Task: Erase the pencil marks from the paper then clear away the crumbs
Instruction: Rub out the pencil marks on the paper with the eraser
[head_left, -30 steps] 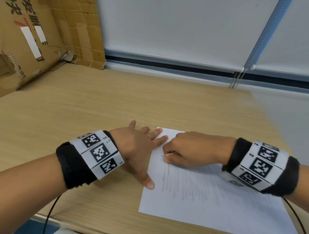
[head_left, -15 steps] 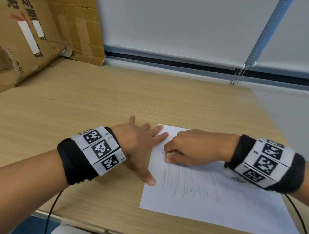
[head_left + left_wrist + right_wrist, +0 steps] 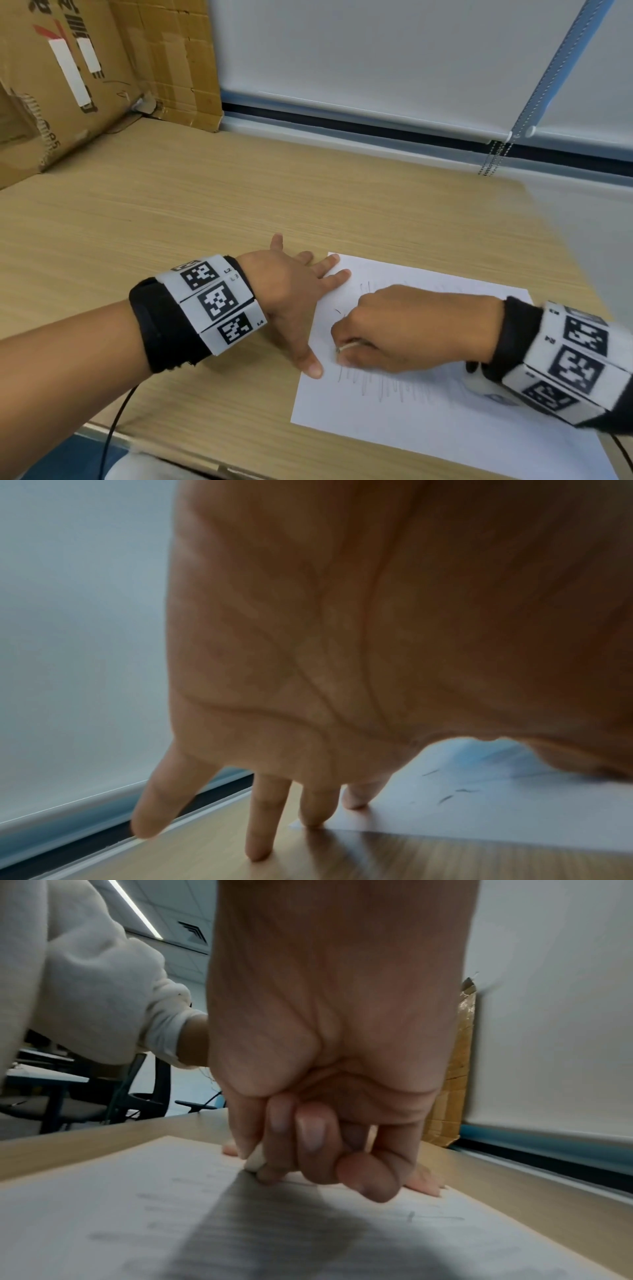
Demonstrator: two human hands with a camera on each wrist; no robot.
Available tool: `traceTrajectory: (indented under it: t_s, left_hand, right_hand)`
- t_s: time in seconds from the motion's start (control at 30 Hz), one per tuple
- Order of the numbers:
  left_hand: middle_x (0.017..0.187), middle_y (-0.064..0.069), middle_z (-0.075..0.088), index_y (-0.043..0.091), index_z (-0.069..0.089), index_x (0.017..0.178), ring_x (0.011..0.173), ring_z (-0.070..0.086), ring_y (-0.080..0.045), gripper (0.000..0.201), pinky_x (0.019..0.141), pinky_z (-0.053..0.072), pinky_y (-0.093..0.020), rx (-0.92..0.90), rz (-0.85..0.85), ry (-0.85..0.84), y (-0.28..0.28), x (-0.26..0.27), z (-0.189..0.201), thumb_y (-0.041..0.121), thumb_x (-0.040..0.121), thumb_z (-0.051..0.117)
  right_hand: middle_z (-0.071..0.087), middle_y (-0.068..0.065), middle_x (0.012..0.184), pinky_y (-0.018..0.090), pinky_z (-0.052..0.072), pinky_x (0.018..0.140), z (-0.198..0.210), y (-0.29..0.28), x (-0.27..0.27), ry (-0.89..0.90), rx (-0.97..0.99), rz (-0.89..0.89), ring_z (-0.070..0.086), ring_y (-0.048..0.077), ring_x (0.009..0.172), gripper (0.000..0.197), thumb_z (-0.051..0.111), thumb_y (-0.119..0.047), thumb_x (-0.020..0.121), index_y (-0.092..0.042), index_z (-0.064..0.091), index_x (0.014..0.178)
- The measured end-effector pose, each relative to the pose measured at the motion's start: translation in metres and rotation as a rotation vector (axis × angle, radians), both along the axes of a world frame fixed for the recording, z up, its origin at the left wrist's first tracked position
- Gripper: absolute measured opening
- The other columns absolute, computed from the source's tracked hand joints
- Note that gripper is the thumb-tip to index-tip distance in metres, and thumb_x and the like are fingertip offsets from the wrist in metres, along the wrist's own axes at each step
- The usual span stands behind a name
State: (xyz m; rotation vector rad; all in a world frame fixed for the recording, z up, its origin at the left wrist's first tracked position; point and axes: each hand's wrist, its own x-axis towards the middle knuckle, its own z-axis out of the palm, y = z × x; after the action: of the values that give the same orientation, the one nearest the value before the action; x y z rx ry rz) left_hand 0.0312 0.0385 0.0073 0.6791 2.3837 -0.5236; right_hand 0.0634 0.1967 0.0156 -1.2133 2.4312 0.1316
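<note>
Two hands on a pale wood-grain desk (image 3: 205, 212), and the action sits on the white sheet of paper (image 3: 445, 428) lying flat at its near right corner. Compared with a second ago, the right hand (image 3: 411, 329) has slid down the sheet toward the person, its curled fingers pinching a small white eraser (image 3: 255, 1161) whose tip touches the page. That stroke now reaches the grey vertical pencil marks (image 3: 376, 383), which run on to the right under the wrist. Above the knuckles only a few stray strokes show (the top of that column looks rubbed away, I'd say). The left hand (image 3: 291, 291) holds its post, fingers spread flat, two fingertips (image 3: 356, 799) and the thumb pressing the paper's left edge. Plenty of marks remain; crumbs are too small to make out, so sweeping looks some way off.
</note>
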Motion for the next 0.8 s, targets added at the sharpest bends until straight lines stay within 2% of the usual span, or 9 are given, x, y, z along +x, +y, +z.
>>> traceTrajectory:
  t_s: [0.13, 0.27, 0.4, 0.53, 0.67, 0.8]
  left_hand:
    - [0.156, 0.010, -0.036, 0.034, -0.033, 0.147, 0.149, -0.020, -0.021, 0.139, 0.110, -0.016, -0.068, 0.003, 0.004, 0.001, 0.000, -0.001, -0.001, 0.084, 0.061, 0.064]
    - [0.156, 0.009, -0.036, 0.033, -0.033, 0.147, 0.149, -0.020, -0.022, 0.140, 0.110, -0.016, -0.069, -0.010, 0.005, 0.002, 0.001, -0.001, -0.002, 0.084, 0.060, 0.065]
    - [0.156, 0.009, -0.037, 0.033, -0.034, 0.147, 0.149, -0.020, -0.022, 0.140, 0.111, -0.013, -0.069, -0.013, 0.004, 0.003, 0.002, 0.000, -0.001, 0.083, 0.061, 0.065]
    - [0.156, 0.009, -0.036, 0.033, -0.033, 0.147, 0.149, -0.020, -0.022, 0.141, 0.110, -0.013, -0.070, -0.007, 0.015, -0.007, 0.001, -0.001, -0.001, 0.082, 0.060, 0.067]
    - [0.156, 0.008, -0.036, 0.032, -0.033, 0.147, 0.149, -0.020, -0.022, 0.140, 0.111, -0.013, -0.070, -0.014, 0.007, -0.001, 0.002, 0.000, -0.001, 0.082, 0.061, 0.066]
    - [0.157, 0.008, -0.035, 0.032, -0.032, 0.147, 0.150, -0.019, -0.023, 0.142, 0.110, -0.013, -0.070, -0.003, 0.010, -0.002, 0.001, -0.001, -0.002, 0.083, 0.059, 0.066]
  right_hand:
    - [0.047, -0.007, 0.060, 0.032, 0.037, 0.061, 0.002, 0.002, -0.009, 0.023, -0.023, -0.064, 0.044, 0.010, 0.056, 0.031, 0.040, -0.039, 0.099, -0.017, 0.057, 0.084]
    - [0.046, -0.006, 0.059, 0.024, 0.034, 0.055, -0.001, 0.000, 0.006, -0.012, -0.013, 0.012, 0.042, 0.011, 0.052, 0.031, 0.040, -0.037, 0.100, -0.015, 0.059, 0.087]
    - [0.048, -0.006, 0.058, 0.033, 0.041, 0.061, 0.002, 0.002, -0.004, 0.010, -0.039, -0.050, 0.045, 0.013, 0.054, 0.033, 0.040, -0.040, 0.099, -0.016, 0.059, 0.085]
    - [0.043, -0.007, 0.058, 0.031, 0.034, 0.059, 0.000, 0.000, 0.012, 0.001, -0.011, 0.020, 0.040, 0.011, 0.052, 0.029, 0.039, -0.037, 0.100, -0.016, 0.055, 0.086]
    - [0.044, -0.006, 0.056, 0.029, 0.034, 0.057, 0.003, 0.001, 0.003, 0.001, -0.029, -0.019, 0.042, 0.011, 0.051, 0.031, 0.041, -0.038, 0.099, -0.016, 0.058, 0.085]
    - [0.047, -0.006, 0.060, 0.032, 0.038, 0.062, -0.002, -0.002, 0.017, -0.043, -0.022, 0.051, 0.049, 0.016, 0.062, 0.031, 0.039, -0.036, 0.099, -0.015, 0.058, 0.087]
